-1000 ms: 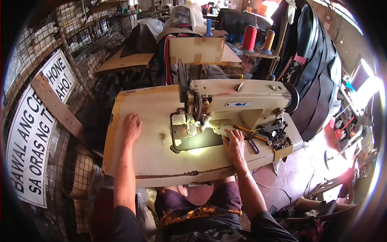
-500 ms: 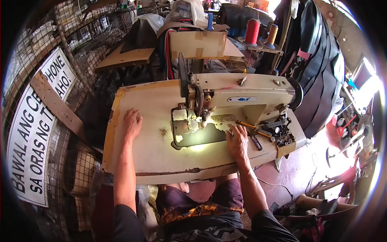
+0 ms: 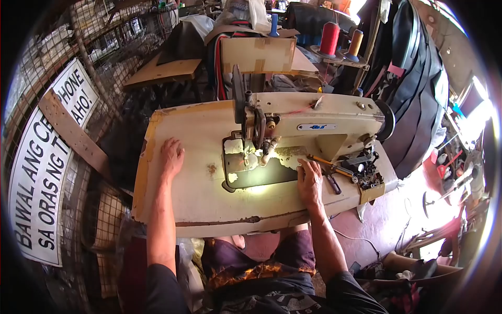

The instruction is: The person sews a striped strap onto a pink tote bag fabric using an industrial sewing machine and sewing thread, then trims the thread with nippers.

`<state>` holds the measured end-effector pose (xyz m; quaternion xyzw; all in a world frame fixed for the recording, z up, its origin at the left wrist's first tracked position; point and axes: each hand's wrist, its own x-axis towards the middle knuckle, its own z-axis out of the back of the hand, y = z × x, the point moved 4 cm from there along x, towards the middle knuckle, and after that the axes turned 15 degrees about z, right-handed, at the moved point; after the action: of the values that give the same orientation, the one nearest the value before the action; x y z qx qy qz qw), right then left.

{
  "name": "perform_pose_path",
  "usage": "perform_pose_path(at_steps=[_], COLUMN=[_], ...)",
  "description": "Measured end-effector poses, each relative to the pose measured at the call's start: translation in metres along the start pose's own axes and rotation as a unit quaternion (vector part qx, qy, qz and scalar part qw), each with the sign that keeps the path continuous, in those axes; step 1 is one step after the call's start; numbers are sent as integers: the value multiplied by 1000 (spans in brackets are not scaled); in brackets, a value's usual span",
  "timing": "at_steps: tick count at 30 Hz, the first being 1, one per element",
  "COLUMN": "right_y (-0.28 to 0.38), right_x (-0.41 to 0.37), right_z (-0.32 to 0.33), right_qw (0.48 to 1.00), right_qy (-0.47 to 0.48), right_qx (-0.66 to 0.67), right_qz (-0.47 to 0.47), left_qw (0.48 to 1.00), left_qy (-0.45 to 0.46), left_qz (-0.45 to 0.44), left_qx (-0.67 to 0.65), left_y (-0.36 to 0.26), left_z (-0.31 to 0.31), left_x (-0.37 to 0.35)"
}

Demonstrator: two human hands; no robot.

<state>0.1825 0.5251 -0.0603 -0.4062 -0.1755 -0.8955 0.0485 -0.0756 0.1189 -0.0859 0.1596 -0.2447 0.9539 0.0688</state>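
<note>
My left hand (image 3: 172, 158) lies on the pale sewing table (image 3: 183, 201), left of the machine, its fingers stretched out and holding nothing. On the other side, my right hand (image 3: 310, 182) rests open at the right end of the lit machine bed (image 3: 277, 178), fingers slightly bent. Between the hands stands a sewing machine (image 3: 314, 116), its needle area lit by a lamp. A long yellow-and-black tool (image 3: 334, 166) and a dark-handled tool (image 3: 332, 184) lie just right of my right hand.
Small metal parts fill an open box (image 3: 372, 192) at the table's right end. Red (image 3: 329, 40) and tan (image 3: 354, 44) thread spools stand behind the machine. Dark sheets of material (image 3: 413, 99) hang at right. A wire rack with a lettered sign (image 3: 39, 193) borders the left.
My right hand has shifted slightly, with its fingers closer together. My left hand stays in place on the table. The view has moved a little.
</note>
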Motion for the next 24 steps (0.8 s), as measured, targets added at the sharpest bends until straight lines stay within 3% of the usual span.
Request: perform_pose_path(at_steps=[2,3,5,7,10,16,24], right_y=[7,10,-3,-10,1,9,15], right_x=[4,4,-13,-4,-2,1,5], right_z=[4,7,-6,-9,-3,2,6], right_qw=[1000,1000,992,1000,999,998,998], right_qy=[10,14,-29,13,13,63,56], right_qx=[8,12,-113,-13,-32,-19,-19], right_qz=[-12,-19,41,-11,-8,-4,5], left_qw=[1000,999,993,998,1000,1000,999], left_qy=[-12,32,74,29,-1,10,24], left_qz=[-8,20,61,33,13,21,33], left_qx=[-11,19,64,39,-8,-10,-2], left_y=[1,4,0,-1,-1,2,-3], left_z=[-2,-7,-4,-3,1,-3,2], left_x=[-3,-10,2,19,2,-4,-4])
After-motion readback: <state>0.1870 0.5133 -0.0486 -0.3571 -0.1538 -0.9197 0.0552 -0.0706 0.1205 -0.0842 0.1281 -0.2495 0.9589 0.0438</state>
